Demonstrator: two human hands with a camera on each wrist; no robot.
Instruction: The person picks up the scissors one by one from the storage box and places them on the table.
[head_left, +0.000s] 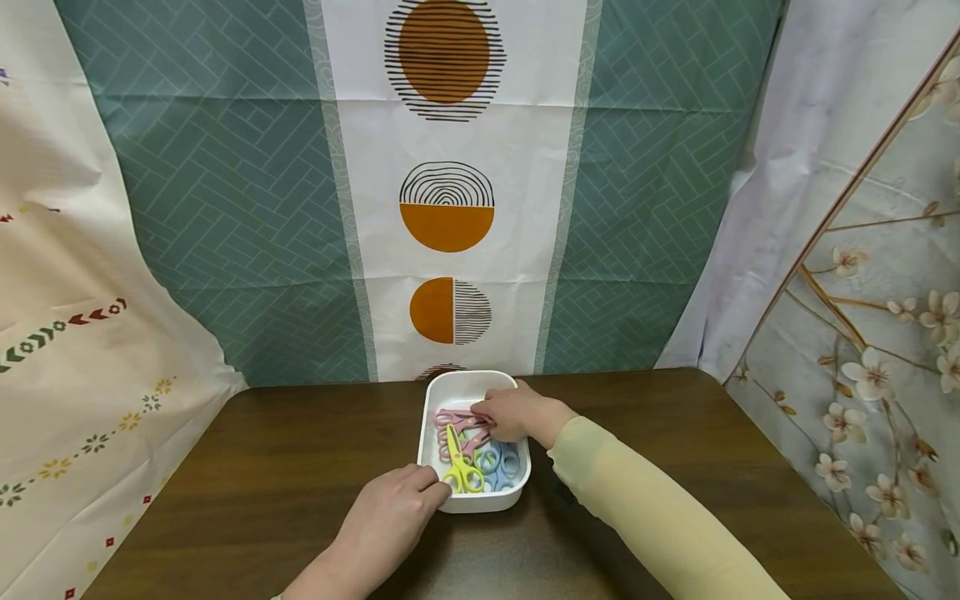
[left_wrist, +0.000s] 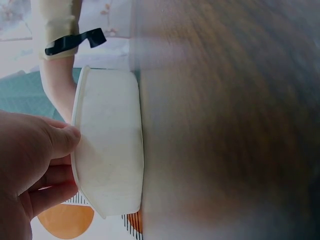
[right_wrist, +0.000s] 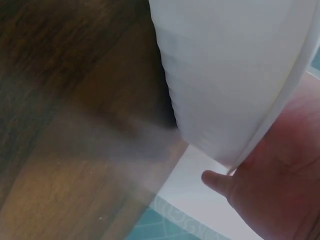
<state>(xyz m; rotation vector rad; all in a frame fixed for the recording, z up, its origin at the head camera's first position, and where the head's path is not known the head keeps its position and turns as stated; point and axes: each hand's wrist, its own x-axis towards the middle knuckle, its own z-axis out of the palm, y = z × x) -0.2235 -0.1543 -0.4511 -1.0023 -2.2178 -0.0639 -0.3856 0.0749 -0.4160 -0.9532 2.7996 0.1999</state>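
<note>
A white plastic tray with rounded corners stands on the table. In it lie yellow scissors, pink scissors and blue scissors, partly overlapping, with a bit of green among them. My left hand pinches the tray's near left rim; in the left wrist view the thumb lies on the outer wall. My right hand reaches over the right rim, its fingers down at the pink scissors. Those fingertips are hidden, and in the right wrist view the tray wall covers them.
The brown wooden table ends behind the tray at a hanging green and white cloth with orange circles. A cream cloth hangs at the left and a floral cloth at the right.
</note>
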